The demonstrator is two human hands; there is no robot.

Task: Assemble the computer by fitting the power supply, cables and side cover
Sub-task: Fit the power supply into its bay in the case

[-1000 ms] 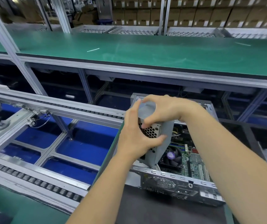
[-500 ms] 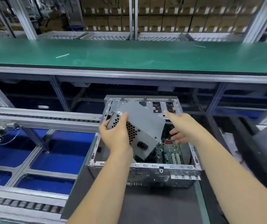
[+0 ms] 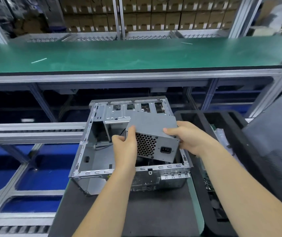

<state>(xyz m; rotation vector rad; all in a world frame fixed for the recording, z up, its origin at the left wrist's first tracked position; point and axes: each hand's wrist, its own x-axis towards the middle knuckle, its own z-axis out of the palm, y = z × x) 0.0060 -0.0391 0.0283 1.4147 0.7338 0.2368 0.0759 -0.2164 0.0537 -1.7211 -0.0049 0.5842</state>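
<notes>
Both hands hold the grey power supply [image 3: 153,132] tilted above the open computer case [image 3: 92,151], its honeycomb fan grille and black power socket turned toward the person. The left hand [image 3: 124,147] grips the unit's left end, thumb curled over the upper edge and fingers wrapped behind where they cannot be seen. The right hand [image 3: 190,139] clasps the right end, thumb lying on the top face and fingers curled under the far corner. The unit hangs over the right half of the case, directly between the two hands; whether its lower edge touches the case frame cannot be told. Beneath and to the left of the left hand the case interior shows bare metal walls. The case lies on a dark mat [image 3: 153,212] under the forearms. Just right of the right hand stands a black foam tray [image 3: 222,120], and beyond both hands runs a long green table [image 3: 136,55].
</notes>
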